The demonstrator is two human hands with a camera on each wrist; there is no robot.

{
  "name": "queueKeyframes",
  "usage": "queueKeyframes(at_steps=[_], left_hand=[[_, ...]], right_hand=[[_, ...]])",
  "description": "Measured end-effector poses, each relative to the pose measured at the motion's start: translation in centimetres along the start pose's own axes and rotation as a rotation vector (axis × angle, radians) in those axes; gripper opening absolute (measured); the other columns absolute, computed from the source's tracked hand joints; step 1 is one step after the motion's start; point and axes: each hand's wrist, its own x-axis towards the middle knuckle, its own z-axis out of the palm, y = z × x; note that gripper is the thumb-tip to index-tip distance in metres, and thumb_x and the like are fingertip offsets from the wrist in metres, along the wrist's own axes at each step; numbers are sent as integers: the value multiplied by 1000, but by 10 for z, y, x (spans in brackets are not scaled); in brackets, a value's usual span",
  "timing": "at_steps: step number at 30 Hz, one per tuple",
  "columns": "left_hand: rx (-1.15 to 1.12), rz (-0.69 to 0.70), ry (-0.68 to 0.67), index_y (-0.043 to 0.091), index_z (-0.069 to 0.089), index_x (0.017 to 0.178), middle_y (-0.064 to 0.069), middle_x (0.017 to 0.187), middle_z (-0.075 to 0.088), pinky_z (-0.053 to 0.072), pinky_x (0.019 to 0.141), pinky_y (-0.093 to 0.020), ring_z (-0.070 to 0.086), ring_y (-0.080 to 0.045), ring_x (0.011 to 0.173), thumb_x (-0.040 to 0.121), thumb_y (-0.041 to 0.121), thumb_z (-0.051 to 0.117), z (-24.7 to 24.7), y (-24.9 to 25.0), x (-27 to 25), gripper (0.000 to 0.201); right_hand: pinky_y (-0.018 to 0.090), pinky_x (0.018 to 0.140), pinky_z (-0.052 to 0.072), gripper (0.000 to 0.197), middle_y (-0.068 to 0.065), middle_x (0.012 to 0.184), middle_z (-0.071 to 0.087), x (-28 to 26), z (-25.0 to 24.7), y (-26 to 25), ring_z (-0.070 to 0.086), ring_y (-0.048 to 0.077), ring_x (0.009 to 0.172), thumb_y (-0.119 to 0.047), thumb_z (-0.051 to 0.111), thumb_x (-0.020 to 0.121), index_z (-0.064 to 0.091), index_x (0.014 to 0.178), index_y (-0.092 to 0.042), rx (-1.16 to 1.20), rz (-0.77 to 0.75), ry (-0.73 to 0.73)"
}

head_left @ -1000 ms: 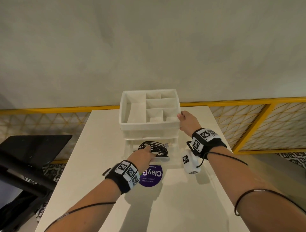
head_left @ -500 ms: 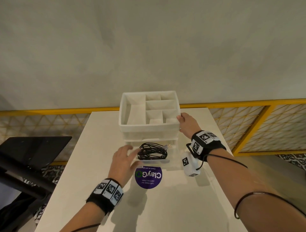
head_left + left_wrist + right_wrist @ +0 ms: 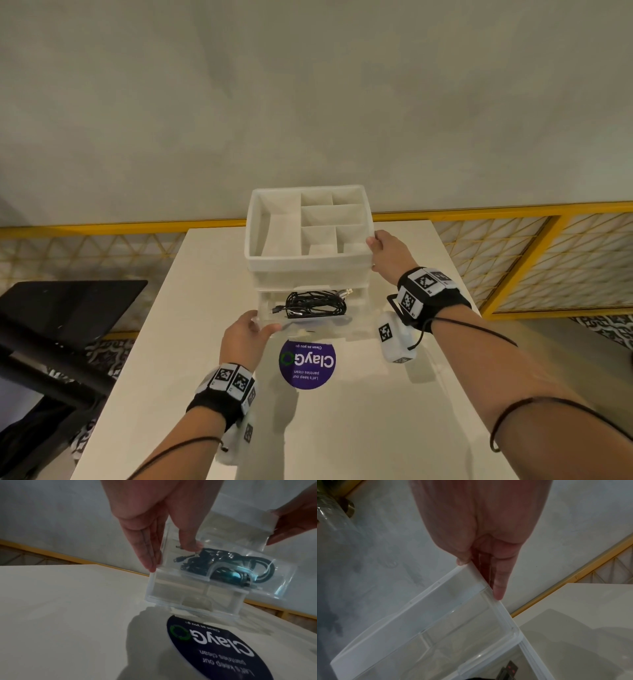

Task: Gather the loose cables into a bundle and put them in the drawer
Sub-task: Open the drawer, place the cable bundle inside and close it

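Observation:
A coiled bundle of black cables [image 3: 315, 305] [image 3: 223, 563] lies in the clear drawer [image 3: 308, 323] [image 3: 171, 592], which stands pulled out from under the white compartment organizer [image 3: 308, 265] [image 3: 419, 615]. My left hand [image 3: 245, 337] [image 3: 169, 555] holds the drawer's front left corner. Its thumb lies on the front rim and its straight fingers [image 3: 149, 555] lie along the outer side. It does not touch the cables. My right hand [image 3: 383, 248] [image 3: 481, 577] pinches the organizer's front right corner, thumb on the rim, fingers down the outside.
The organizer stands at the far end of a narrow white table [image 3: 342, 428]. A round purple sticker [image 3: 307, 363] lies just in front of the drawer. A yellow railing [image 3: 513, 209] runs behind the table, and a black table [image 3: 68, 308] stands to the left.
My left hand let go of the cables in the drawer, drew back toward me, then took the drawer's front left corner. The right hand stayed on the organizer.

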Motion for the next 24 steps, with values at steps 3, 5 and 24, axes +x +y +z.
queueKeyframes(at_steps=[3,5,24], left_hand=[[-31,6,25,6,41,136,-18,118,61,43,86,-34,58,-31,105,75,40,73,4,7,10,77],[-38,1,21,4,33,140,-19,128,53,42,87,-35,55,-31,110,77,39,71,7,10,20,82],[-41,2,-5,9,55,117,-16,111,66,40,75,-31,60,-33,98,84,39,62,24,17,52,46]], right_hand=[[53,91,48,33,21,109,61,1,0,0,58,36,101,-27,33,97,51,112,-4,-6,-3,-3],[53,91,48,32,21,109,61,1,0,1,58,37,101,-27,33,97,50,111,-4,-5,-6,-6],[54,89,49,32,21,107,61,3,-1,1,58,37,99,-27,33,97,50,110,-3,2,-6,-16]])
